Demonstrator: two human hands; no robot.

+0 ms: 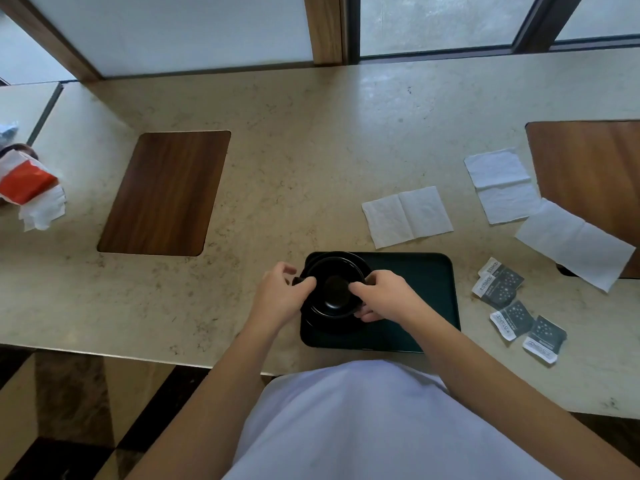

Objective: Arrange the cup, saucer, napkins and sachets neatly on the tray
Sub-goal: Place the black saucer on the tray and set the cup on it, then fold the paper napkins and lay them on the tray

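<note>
Black cup (335, 295) on saucer (313, 318), gripped both sides by left hand (277, 296) and right hand (384, 296), fingers closed at rim; risks sliding off saucer onto tray (426, 289) if tilted.

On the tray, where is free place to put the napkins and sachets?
The tray's right half, beside the cup, is bare. Its left end is crowded: cup, saucer, left hand, right hand.

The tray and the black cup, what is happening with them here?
A person holds the black cup with both hands, left hand and right hand, over the saucer at the left end of the dark tray. Three napkins and four sachets lie on the counter, not yet on the tray.
</note>
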